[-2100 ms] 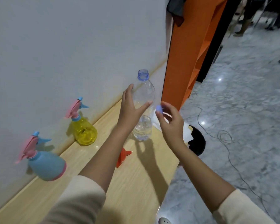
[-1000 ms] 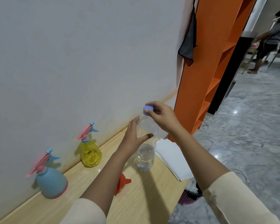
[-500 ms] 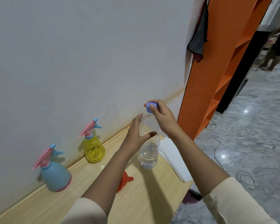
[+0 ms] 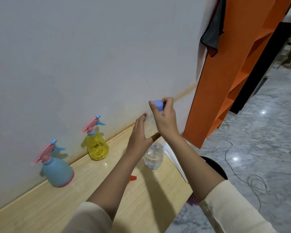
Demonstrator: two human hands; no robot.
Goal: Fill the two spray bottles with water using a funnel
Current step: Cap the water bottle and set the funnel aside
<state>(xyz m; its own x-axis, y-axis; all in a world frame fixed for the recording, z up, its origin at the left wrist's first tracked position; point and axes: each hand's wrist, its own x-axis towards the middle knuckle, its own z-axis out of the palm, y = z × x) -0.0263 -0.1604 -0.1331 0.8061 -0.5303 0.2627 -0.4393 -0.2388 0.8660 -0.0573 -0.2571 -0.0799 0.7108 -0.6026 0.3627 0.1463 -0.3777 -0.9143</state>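
The fingertips (image 4: 167, 99) and thumb of the right hand (image 4: 165, 121) are pinching the blue cap (image 4: 158, 105) atop the clear bottle (image 4: 153, 157), whose neck is blurring into the wall (image 4: 91, 56), so its seating is unclear. The bottle is standing on the table (image 4: 91, 190), holding a little water. The left hand (image 4: 139, 137) is clasping its middle between straightish fingers and thumb. Both forearms (image 4: 191, 165) are reaching forward from cream sleeves (image 4: 233, 212). The yellow spray bottle (image 4: 97, 148) and blue spray bottle (image 4: 57, 170) are standing by the wall.

Both forearms reach forward, bare below cream sleeves (image 4: 233, 211). The left hand (image 4: 139, 135) grips a clear bottle (image 4: 154, 157) between fingers and thumb; the right hand (image 4: 165, 121), just above, pinches a blue cap (image 4: 158, 105)
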